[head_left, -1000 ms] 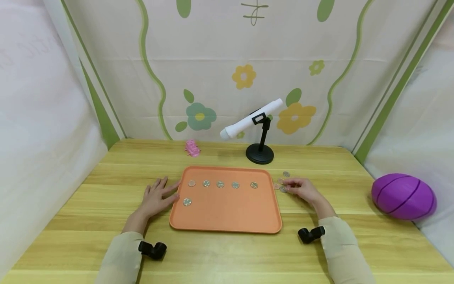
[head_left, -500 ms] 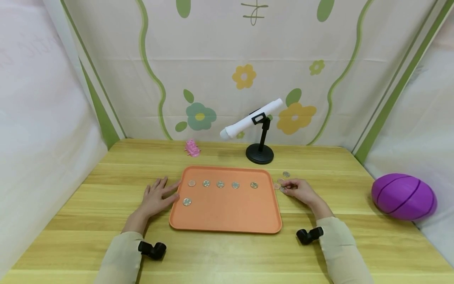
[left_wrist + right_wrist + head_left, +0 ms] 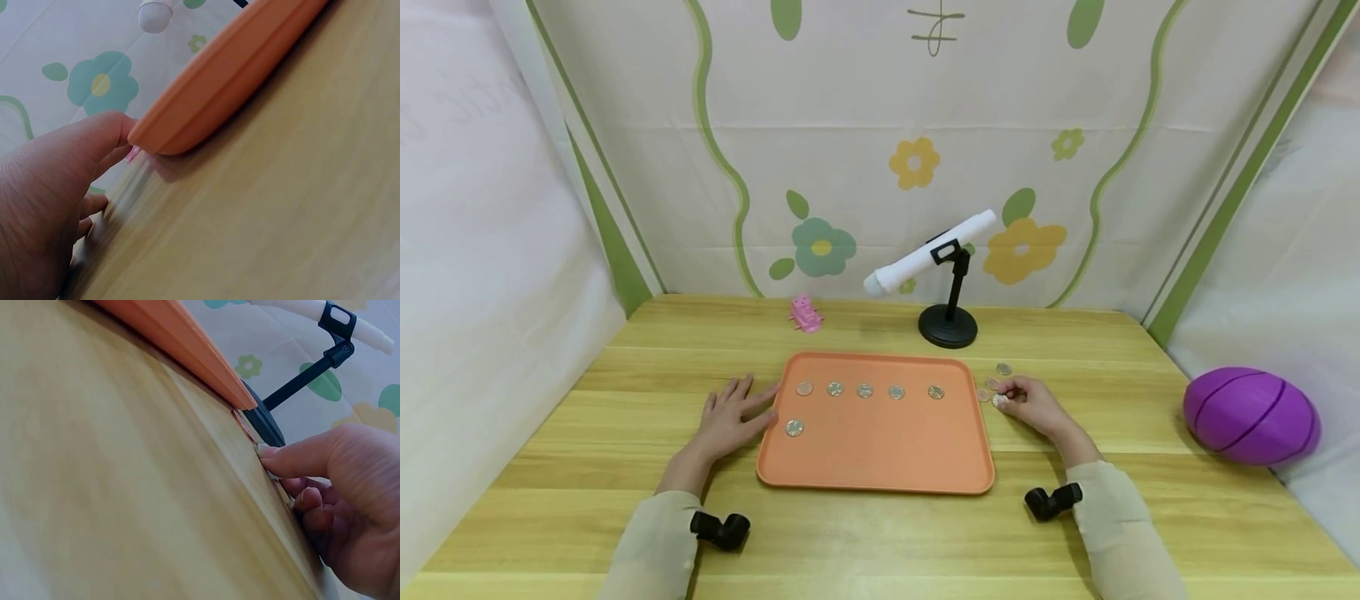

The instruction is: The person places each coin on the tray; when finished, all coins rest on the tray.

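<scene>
An orange tray (image 3: 880,454) lies on the wooden table. On it, several coins (image 3: 865,390) form a row near the far side, and a single silver coin (image 3: 794,427) sits below the row's left end. My left hand (image 3: 727,423) rests beside the tray with fingers spread, thumb and index finger at its left rim. Right of the tray, my right hand (image 3: 1036,408) pinches a silver coin (image 3: 999,401) between thumb and fingertips, low over the table. Close by lie two copper-coloured coins (image 3: 983,395) and another silver coin (image 3: 1003,368). In the right wrist view the thumb (image 3: 300,456) partly hides the pinched coin.
Behind the tray a white microphone (image 3: 925,257) leans on a black stand (image 3: 948,327). A small pink toy (image 3: 806,314) stands at the back left. A purple ball (image 3: 1251,416) lies at the table's right edge. Patterned cloth walls surround the table.
My right hand has shifted slightly left, and the silver coin at its fingertips now shows more of its bright face. The left hand and the tray have stayed in place.
</scene>
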The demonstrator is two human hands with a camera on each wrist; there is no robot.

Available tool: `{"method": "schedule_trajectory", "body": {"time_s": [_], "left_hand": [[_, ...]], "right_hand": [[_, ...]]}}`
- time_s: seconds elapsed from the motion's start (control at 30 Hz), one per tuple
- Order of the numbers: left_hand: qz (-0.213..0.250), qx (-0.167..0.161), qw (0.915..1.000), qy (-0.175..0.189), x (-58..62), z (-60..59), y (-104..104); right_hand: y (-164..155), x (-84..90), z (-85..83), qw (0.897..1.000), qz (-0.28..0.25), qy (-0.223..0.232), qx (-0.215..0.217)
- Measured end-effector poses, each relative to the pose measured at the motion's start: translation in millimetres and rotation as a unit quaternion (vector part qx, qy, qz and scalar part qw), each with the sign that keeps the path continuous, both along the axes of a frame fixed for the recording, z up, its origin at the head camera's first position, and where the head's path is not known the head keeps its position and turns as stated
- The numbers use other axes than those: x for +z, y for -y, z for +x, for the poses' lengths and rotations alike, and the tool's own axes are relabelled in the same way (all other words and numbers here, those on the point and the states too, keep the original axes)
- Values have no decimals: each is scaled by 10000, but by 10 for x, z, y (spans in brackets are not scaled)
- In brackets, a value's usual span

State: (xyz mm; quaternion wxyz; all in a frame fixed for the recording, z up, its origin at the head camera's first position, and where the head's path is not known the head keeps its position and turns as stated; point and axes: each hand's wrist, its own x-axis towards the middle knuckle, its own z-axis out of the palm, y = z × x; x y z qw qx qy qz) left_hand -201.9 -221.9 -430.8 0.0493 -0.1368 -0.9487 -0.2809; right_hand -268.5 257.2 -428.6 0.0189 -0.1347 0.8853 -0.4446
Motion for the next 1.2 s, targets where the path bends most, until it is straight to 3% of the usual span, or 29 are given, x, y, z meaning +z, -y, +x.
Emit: {"method": "schedule_trajectory", "body": {"time_s": [0.27,0.47,0.63,0.8,1.2], "left_hand": [[15,-13,10000,17,13,-2,-10],[5,6,10000,23,9,-12,-17],[15,-24,10000,12,2,-10,-18],[37,-20,10000,16,-7,2,-9],[10,-15,10000,14,-7,7,5]], "right_hand": [[-22,3,26,9993,-310,-213,8],[-67,46,34,9958,-761,473,-164],[-56,123,41,9849,-1312,1102,-258],[40,260,37,9810,-1501,1203,-244],[613,595,-50,9715,-2007,1176,459]]}}
